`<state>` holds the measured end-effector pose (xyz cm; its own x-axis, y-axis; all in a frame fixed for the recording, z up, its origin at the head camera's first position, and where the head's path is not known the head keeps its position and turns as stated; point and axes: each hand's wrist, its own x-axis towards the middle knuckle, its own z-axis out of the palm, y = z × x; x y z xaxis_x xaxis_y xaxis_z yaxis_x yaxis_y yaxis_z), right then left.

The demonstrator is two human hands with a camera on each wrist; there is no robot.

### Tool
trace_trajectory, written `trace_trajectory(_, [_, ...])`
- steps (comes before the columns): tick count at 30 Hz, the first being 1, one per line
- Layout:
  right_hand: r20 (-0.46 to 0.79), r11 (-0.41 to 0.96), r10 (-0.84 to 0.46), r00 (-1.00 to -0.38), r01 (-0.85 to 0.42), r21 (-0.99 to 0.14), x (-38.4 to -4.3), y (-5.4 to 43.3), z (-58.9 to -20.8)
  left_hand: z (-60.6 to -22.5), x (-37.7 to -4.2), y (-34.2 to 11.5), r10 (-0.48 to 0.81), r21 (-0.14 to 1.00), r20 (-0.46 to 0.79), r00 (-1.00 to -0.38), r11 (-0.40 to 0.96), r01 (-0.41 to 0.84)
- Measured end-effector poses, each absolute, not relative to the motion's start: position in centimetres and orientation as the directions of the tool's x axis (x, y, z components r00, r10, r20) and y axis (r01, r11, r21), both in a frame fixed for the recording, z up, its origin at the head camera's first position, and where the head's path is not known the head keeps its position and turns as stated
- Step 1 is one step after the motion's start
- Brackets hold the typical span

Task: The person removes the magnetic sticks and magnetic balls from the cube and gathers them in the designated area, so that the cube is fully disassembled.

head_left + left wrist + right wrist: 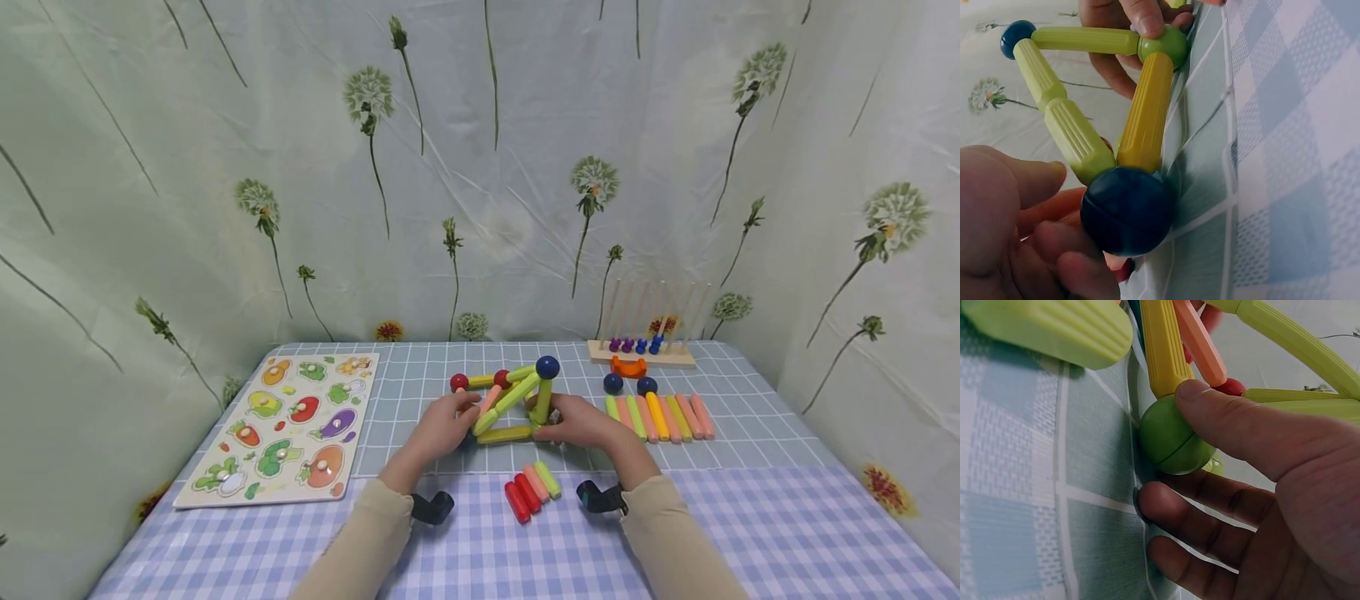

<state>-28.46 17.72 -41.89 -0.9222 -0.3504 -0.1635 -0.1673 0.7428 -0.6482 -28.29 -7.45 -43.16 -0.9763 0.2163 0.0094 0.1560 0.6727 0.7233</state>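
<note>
A frame of chunky toy rods and balls stands between the two hands, with a blue ball (pixel 547 367) at its raised corner. My left hand (pixel 442 429) is at its left corner, fingers curled about a dark blue ball (pixel 1127 212); the thumb lies close to a lime rod (pixel 1075 134). My right hand (pixel 581 421) pinches a green ball (pixel 1172 437) between thumb and fingers, low over the cloth. A yellow rod (pixel 505 434) joins these two balls. Farther back in the frame are a salmon rod (pixel 490 400) and two red balls (pixel 459 382).
In front lie several loose rods (pixel 517 502). To the right are a row of rods (pixel 663 419), two blue balls (pixel 613 383) and an orange curved piece (pixel 628 367), with a wooden peg stand (pixel 641 357) behind. At left lies a vegetable puzzle board (pixel 358 467).
</note>
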Motion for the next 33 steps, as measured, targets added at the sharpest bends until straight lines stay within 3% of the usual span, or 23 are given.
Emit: trace_trajectory(33, [-0.143,0.739,-0.356,-0.923,-0.185,-0.647,-28.15,17.59,-41.82,-43.75,-28.49,-6.92,0.092,0.873,-0.020,-0.996,0.487,0.027])
